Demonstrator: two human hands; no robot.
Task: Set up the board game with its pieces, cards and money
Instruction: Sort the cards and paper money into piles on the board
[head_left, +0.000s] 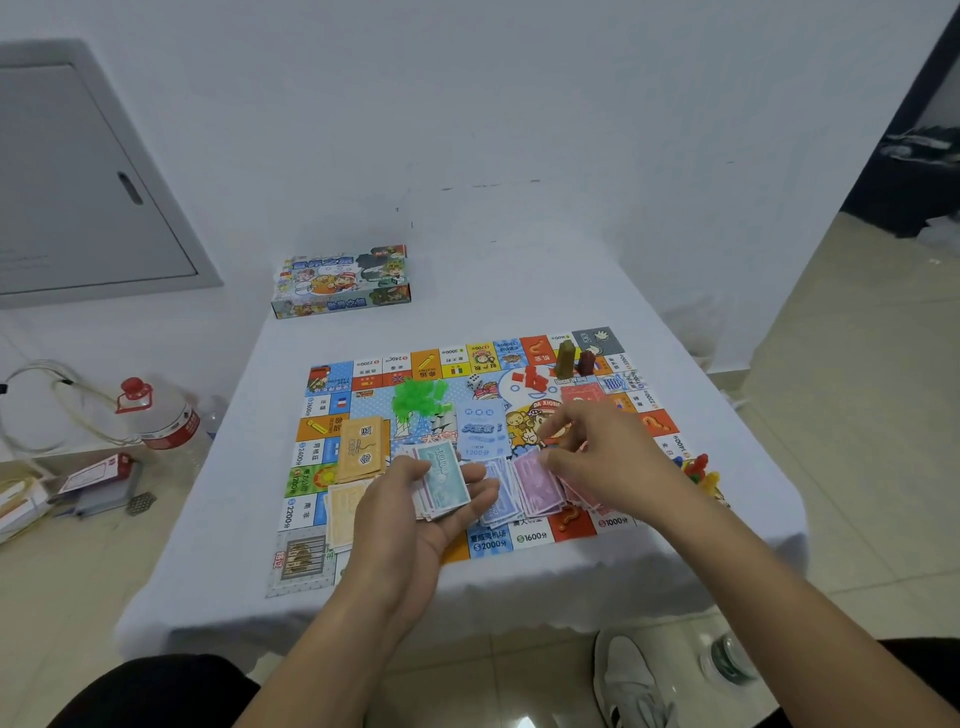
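The bright, many-coloured paper game board (566, 525) lies flat on a table under a white cloth (218, 519), near the front edge; its squares show numbers such as "2000", "1600" and "1000" along the near side, and "2200" and "2400" on the left side; the middle has cartoon pictures and the letters "DA XIONG".

The left hand (415, 512) is palm up over the near part of the board; its fingers and thumb curl round a small stack of paper play money (441, 480); the top note is teal and reads "1000". The right hand (602, 457) is just to the right, above the board; its thumb and fingers are bent close together and pinch a pink note from a spread of purple and pink notes (535, 483) lying on the board; blue notes (498, 499) lie between the two hands.

A tan stack of cards with dark signs (363, 447) sits on the left part of the board; pale orange notes (343, 512) lie just in front of it; a light blue card stack (480, 428) sits in the middle, with "1200" at its near end; a red card stack (582, 397) is behind the right hand. A heap of small green plastic houses (418, 397), a white dice (474, 383), small red plastic pieces (532, 379) and two tall pieces, one mustard and one dark red (574, 358), sit toward the far side; small red and yellow pieces (701, 470) lie at the right edge.

The colourful game box (340, 283) sits at the far left of the table, well apart from the board; its writing is too blurred to read. A clear plastic bottle with a red cap (161, 415) stands on the floor at the left; a grey shoe (631, 680) shows by the table's near edge.
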